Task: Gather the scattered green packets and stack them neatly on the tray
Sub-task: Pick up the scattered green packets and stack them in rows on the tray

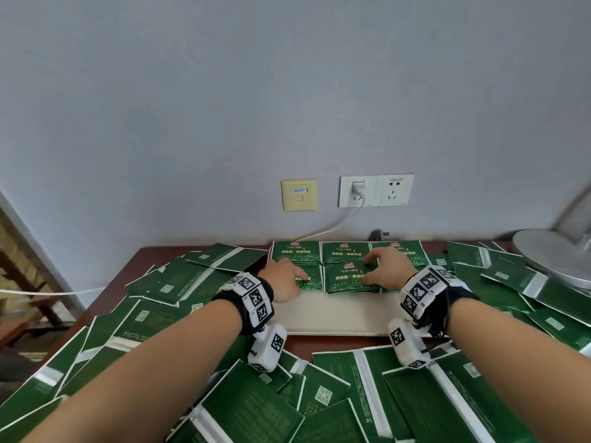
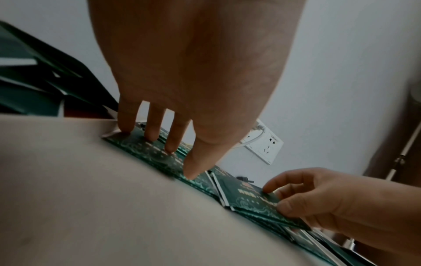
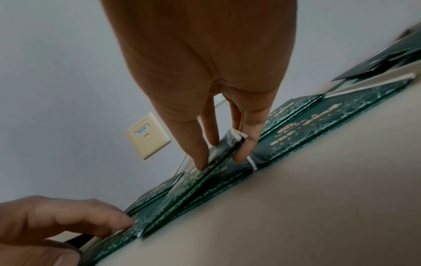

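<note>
The tray [image 1: 332, 318], pale and rectangular, lies directly under and between both hands. Its near half is bare; its far half carries green packets laid face-up in rows, reaching the tray's far edge just short of the wall [image 1: 287, 91].

The left hand [image 1: 285, 278] rests with straight fingers [image 2: 150, 129] pressing down on the left stack [image 2: 145, 149]; the fingertips touch its top packet and grip nothing. That stack's left corner sits at the tray's left edge.

The right hand [image 1: 388, 266] pinches the middle packet [image 1: 347, 278]: thumb on its near side, fingers [image 3: 244, 149] curled under its right edge, which is lifted and tilted above the packets below. Just right of this hand a further stack [image 3: 318, 122] lies flat, touching its neighbour.

Scattered packets [image 1: 319, 394], mostly face-down and overlapping, crowd the table [image 1: 297, 342] left, right and near of both forearms; only a narrow strip of table shows beside the tray's near edge.

A round lamp base [image 1: 550, 254] stands far right of the right hand. A plugged socket [image 1: 358, 190] sits on the wall beyond the hands.
</note>
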Demonstrator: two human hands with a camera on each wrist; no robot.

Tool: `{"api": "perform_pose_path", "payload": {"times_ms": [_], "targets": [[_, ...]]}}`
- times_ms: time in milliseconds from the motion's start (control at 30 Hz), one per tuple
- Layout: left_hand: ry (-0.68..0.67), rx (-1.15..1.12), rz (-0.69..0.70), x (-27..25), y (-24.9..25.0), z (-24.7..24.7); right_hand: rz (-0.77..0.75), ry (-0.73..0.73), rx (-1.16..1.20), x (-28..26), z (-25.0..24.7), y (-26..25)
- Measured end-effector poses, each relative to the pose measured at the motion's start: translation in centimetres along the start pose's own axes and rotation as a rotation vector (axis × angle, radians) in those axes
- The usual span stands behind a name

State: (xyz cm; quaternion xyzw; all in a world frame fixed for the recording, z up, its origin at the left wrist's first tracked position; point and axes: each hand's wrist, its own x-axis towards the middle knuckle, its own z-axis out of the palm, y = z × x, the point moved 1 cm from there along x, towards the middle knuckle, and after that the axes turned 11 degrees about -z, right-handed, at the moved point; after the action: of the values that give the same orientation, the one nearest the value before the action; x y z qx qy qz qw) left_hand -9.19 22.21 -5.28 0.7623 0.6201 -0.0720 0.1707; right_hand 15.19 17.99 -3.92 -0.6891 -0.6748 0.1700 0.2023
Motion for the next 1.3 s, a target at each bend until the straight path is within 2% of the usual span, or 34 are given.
{"api": "perform_pose_path", "payload": {"times_ms": [600,800,1100,1300], "targets": [[-0.021,0.016,0.038,-0.2,-0.2,-0.4,-0.026,-0.02,-0.149,0.7,0.9,0.4],[-0.022,0.061,0.037,-1.9,0.6,-1.0,-0.025,-0.023,-0.16,-0.6,-0.6,-0.4],[0.048,0.029,0.16,-8.6,4.2,-4.2,-0.047,0.01,-0.121,-6.9,-6.1,-2.6],[0.059,0.054,0.236,-12.8,7.0,-4.0,-0.049,0.009,-0.168,-12.8,-9.0,-2.6]]}}
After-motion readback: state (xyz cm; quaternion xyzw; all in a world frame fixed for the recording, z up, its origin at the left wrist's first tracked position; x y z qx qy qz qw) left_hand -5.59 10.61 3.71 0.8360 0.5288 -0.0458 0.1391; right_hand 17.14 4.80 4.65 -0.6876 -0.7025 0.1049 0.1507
